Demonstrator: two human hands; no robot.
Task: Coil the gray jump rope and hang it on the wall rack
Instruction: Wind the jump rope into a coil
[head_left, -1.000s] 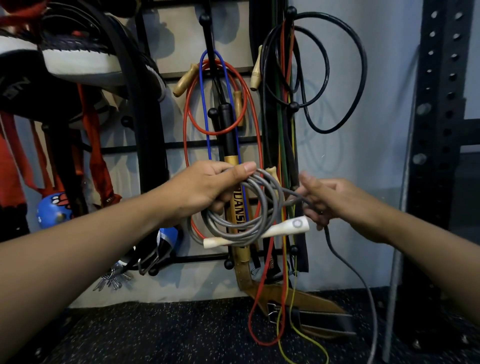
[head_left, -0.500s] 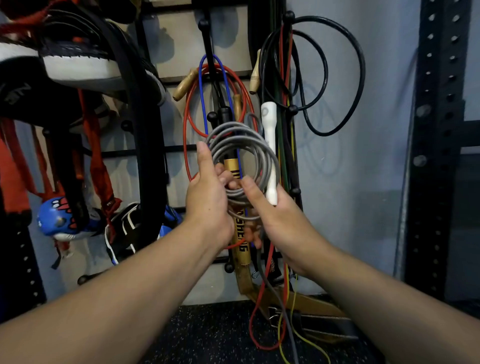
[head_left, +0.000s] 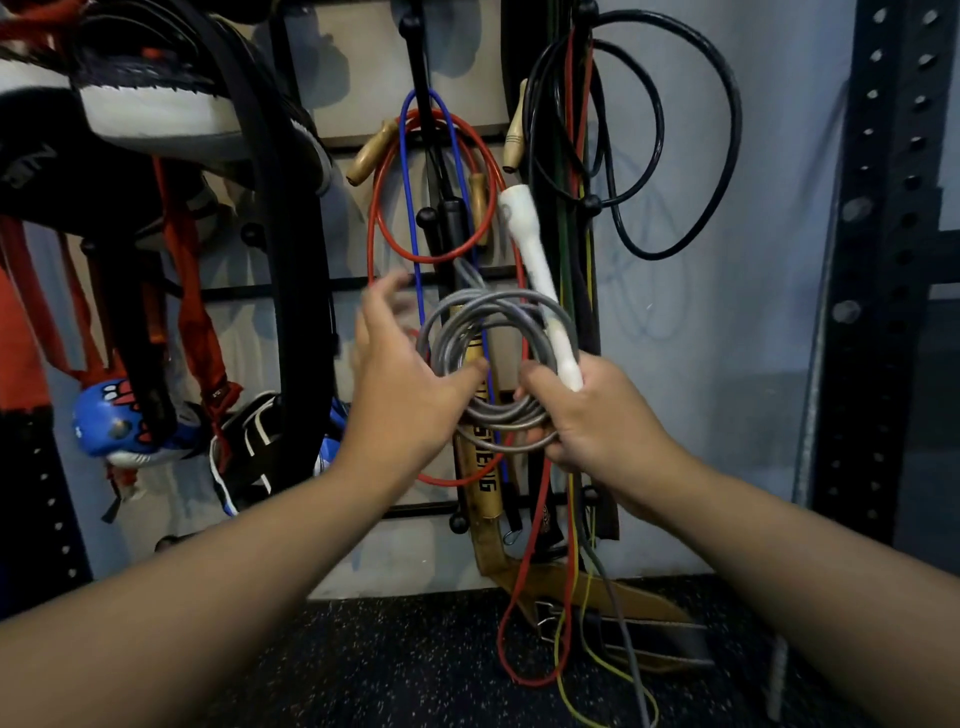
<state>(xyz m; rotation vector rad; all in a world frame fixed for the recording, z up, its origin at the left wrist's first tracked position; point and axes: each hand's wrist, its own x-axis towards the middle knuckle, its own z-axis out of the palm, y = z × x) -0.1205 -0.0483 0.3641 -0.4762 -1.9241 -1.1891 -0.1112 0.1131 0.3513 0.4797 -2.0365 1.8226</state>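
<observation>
The gray jump rope (head_left: 451, 332) is wound into a round coil in front of the black wall rack (head_left: 427, 214). My right hand (head_left: 597, 423) grips the bottom of the coil together with the lower end of its white handle (head_left: 540, 275), which points up and slightly left. My left hand (head_left: 410, 387) is beside the coil's left edge with fingers spread and blurred; only its thumb reaches the coil. A loose gray tail (head_left: 629, 642) hangs from my right hand down to the floor.
Red (head_left: 374, 218), blue (head_left: 406, 208) and black (head_left: 727, 156) ropes hang on the rack's pegs, with wooden handles and a tan belt (head_left: 480, 483). Shoes and red straps hang at left. A black perforated upright (head_left: 883, 260) stands at right.
My left hand has let go of the coil and spread its fingers. The coil has shifted slightly right and now rests in my right hand alone, and the white handle has tilted.
</observation>
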